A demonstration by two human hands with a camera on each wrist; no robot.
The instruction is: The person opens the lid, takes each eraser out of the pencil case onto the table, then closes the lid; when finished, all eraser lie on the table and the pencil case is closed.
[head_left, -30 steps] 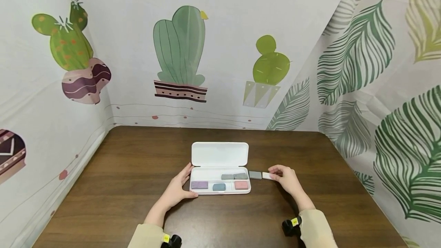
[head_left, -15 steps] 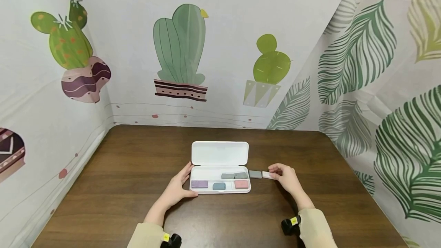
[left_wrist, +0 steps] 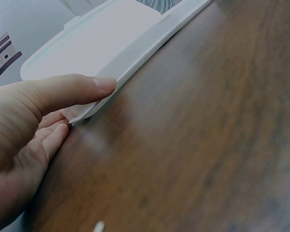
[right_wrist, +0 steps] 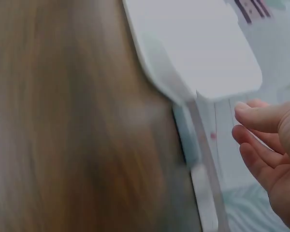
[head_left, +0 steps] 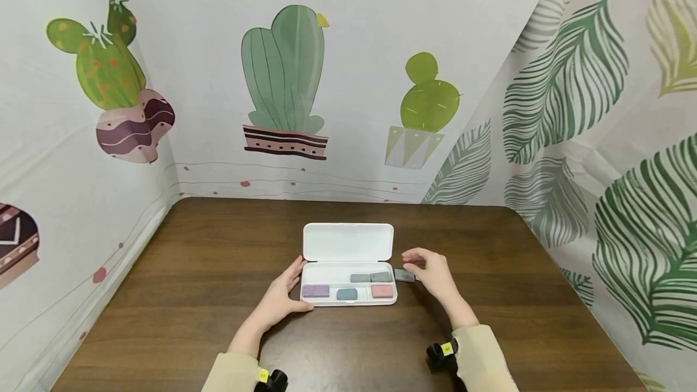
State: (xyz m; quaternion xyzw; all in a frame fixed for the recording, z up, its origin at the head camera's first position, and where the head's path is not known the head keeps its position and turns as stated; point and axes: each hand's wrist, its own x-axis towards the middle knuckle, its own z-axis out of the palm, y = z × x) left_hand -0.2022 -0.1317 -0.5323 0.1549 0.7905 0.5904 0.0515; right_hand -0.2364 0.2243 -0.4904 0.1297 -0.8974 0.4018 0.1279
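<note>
A white hinged case (head_left: 348, 264) lies on the table with its lid (head_left: 347, 242) raised. Inside are a purple block (head_left: 316, 291), a blue block (head_left: 346, 294), a pink block (head_left: 382, 291) and two grey blocks (head_left: 360, 278). My left hand (head_left: 278, 300) holds the case's left end, thumb (left_wrist: 87, 91) along its front edge. Just right of the case lies a grey block (head_left: 404, 275). Over that block hovers my right hand (head_left: 432, 271), fingers loosely bent and holding nothing. A white block (right_wrist: 204, 198) sits end to end with the grey one; the hand hides it in the head view.
The brown wooden table (head_left: 229, 241) extends on all sides of the case. Printed cloth (head_left: 359, 77) with cacti and leaves hangs behind it and at both sides. A black wrist camera (head_left: 441, 352) is strapped at each sleeve.
My right hand has let go of the white block, lifted and moved left over the grey block. The left hand and the case have stayed in place.
</note>
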